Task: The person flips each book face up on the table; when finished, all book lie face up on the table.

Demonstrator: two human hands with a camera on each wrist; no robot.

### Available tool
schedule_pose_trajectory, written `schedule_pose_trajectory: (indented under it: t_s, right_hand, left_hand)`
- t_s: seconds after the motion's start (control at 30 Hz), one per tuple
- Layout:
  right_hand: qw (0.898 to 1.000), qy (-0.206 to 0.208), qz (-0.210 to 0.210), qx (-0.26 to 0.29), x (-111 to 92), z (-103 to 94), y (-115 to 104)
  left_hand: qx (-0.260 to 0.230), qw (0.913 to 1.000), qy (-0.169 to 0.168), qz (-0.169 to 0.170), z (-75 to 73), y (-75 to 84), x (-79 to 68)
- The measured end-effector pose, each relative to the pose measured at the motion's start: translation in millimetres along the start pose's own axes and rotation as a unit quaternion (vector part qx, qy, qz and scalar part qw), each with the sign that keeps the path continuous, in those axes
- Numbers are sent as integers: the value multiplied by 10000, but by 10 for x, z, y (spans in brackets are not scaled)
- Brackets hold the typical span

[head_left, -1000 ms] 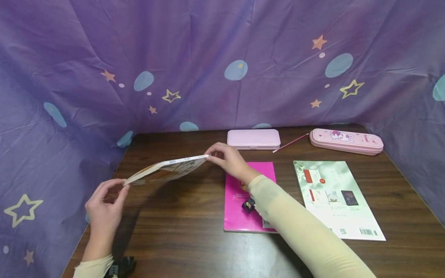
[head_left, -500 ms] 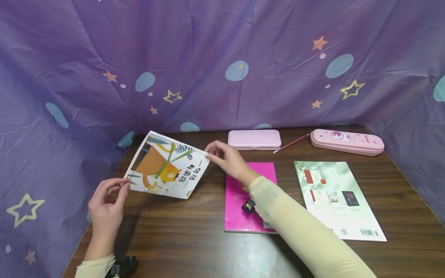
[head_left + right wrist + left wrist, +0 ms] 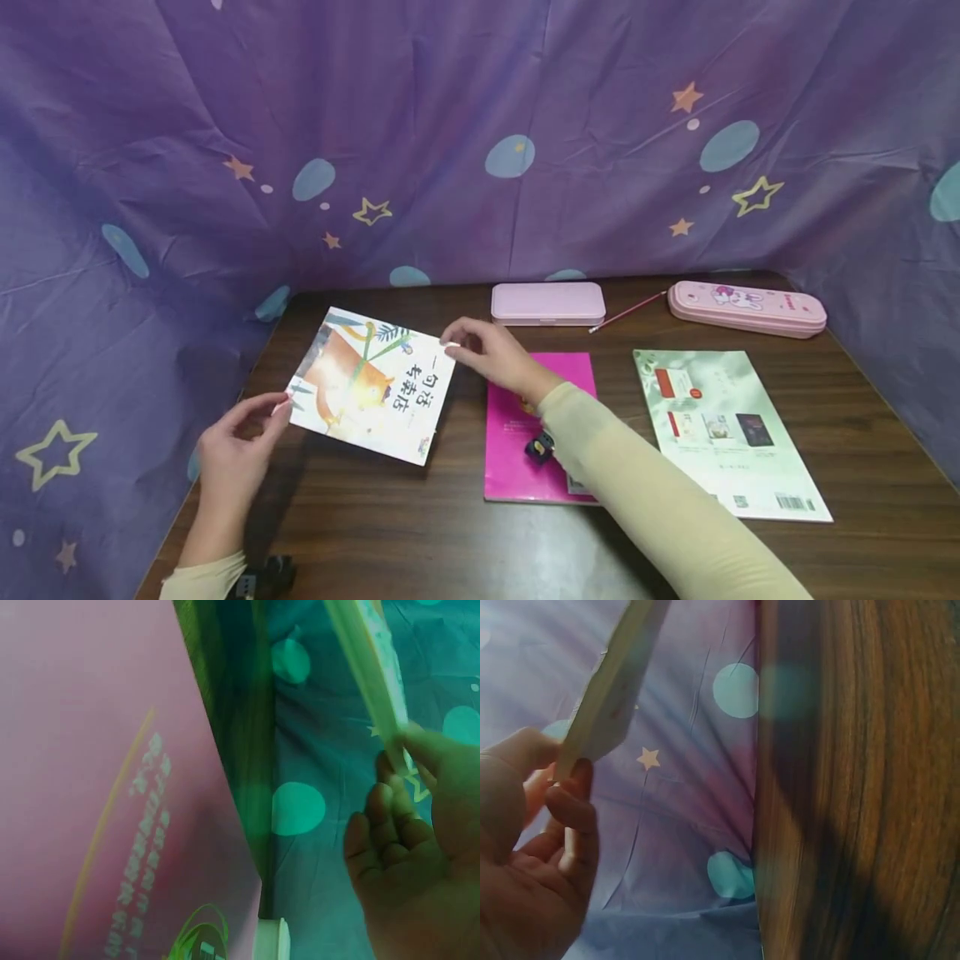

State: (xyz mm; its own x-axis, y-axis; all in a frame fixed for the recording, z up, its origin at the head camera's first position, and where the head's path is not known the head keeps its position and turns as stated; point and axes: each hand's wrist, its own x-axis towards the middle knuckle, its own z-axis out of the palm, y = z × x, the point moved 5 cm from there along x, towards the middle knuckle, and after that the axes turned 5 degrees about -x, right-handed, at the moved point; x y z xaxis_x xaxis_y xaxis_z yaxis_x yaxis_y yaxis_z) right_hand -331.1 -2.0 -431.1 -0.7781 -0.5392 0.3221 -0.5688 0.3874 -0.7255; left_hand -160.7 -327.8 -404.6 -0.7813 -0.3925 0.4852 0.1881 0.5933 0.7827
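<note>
A white picture book (image 3: 375, 387) with an orange animal and dark lettering on its cover is held up over the left half of the table, front cover facing the head camera. At its left corner, my left hand (image 3: 238, 446) pinches the edge between thumb and fingers. My right hand (image 3: 498, 354) pinches the upper right corner. In the left wrist view the book (image 3: 611, 690) appears edge-on, raised off the wood. The right wrist view also shows the book (image 3: 371, 675) from its edge, between thumb and fingertips. Below my right forearm lies a magenta book (image 3: 517, 458), partly covered by the sleeve.
A pale green book (image 3: 727, 442) lies at the right. Along the back are a plain pink case (image 3: 547, 302), a red pencil (image 3: 630, 310) and a pink pencil case (image 3: 746, 308) with a rabbit. A purple curtain (image 3: 420, 125) encloses the brown table (image 3: 360, 533).
The book has tilted from edge-on to show its front cover, and now sits a little lower. Both hands keep their pinch, the left shifting slightly to the right.
</note>
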Motion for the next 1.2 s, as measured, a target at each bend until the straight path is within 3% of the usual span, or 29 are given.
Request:
schedule_pose_trajectory:
  t_s: [0.2,0.4,0.53,0.87,1.2]
  right_hand:
    - [9985,-459,84,-301,-31,41,59]
    - [9945,-819,178,-635,-31,98,111]
    - [9915,-1025,196,-776,-36,130,99]
    - [9773,-1399,168,-1583,-44,235,127]
    - [9526,-1806,299,-2428,-91,285,120]
  left_hand:
    - [510,9925,-871,-696,51,-163,-11]
    - [975,9721,-1875,-1017,117,-263,-40]
    - [1206,9585,-2331,-1118,178,-309,-64]
    - [1721,9350,-2861,-1196,282,-400,-153]
    - [2071,9263,-3017,-899,348,-340,-148]
